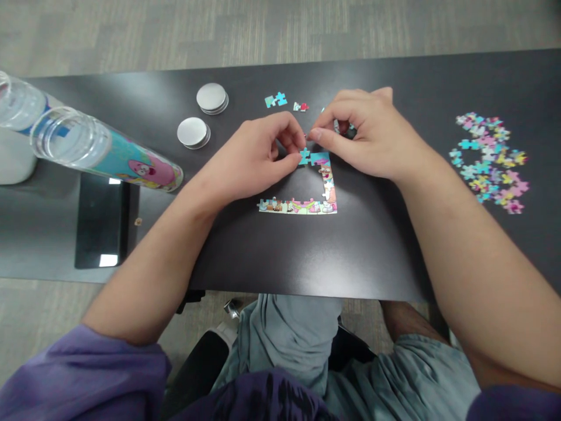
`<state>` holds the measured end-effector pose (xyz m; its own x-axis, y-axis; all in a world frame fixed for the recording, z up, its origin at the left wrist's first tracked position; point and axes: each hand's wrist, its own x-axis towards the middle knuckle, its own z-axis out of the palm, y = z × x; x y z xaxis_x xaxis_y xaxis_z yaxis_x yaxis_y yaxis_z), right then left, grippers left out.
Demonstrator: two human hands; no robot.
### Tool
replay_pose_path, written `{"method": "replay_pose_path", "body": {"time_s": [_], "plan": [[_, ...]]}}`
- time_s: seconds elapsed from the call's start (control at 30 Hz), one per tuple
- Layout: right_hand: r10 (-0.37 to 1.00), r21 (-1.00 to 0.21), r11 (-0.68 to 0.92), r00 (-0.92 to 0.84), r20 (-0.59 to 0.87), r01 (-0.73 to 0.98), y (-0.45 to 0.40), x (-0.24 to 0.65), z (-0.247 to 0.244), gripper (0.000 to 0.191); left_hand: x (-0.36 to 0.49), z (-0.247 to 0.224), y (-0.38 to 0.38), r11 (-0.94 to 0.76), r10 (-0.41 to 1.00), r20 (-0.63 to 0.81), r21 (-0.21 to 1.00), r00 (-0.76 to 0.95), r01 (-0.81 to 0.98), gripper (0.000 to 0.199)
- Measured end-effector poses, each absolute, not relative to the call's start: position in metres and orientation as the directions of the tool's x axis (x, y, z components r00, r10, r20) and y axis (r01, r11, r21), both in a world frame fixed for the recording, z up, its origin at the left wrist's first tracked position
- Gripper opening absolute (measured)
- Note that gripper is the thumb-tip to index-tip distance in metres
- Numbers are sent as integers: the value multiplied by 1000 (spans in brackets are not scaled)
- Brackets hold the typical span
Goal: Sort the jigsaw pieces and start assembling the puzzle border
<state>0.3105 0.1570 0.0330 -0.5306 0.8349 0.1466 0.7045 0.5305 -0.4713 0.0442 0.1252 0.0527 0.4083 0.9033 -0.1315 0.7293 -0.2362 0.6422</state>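
Note:
A partly joined puzzle border (331,187) lies on the dark table (307,251), forming a bottom edge, a right side and a short top part. My left hand (263,155) has its thumb and fingertips closed at a blue puzzle piece (304,156) at the left end of that top part. Just above the border's top right, my right hand (363,128) is pinched, its fingertips near my left ones. What it holds is too small to make out. A few pieces show partly beneath my right hand.
Joined blue pieces (276,100) and a red-and-white pair (301,107) lie beyond my hands. Many loose pieces (491,158) are heaped at the right. At left are two stacks of white discs (212,97) (193,132), clear cylinders (105,149) and a black phone (100,222).

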Motion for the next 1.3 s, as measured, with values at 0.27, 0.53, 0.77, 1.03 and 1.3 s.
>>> {"method": "replay_pose_path", "body": {"time_s": [0.27,0.53,0.77,1.03,1.3], "plan": [[801,-474,547,-595,60,690,161,321,35,33,52,47,124,-279,888,-117,633,446,722,36],[802,-494,536,-596,46,684,162,324,34,29,50,47,125,-327,886,-69,608,458,723,35],[795,-497,539,-605,34,680,158,322,38,32,34,53,129,-335,863,-115,598,492,728,49],[772,-481,577,-633,59,660,154,316,33,29,20,60,141,-255,860,-209,614,466,747,46],[771,-505,576,-632,77,643,151,308,31,30,21,60,139,-253,858,-214,616,467,746,42]]}}
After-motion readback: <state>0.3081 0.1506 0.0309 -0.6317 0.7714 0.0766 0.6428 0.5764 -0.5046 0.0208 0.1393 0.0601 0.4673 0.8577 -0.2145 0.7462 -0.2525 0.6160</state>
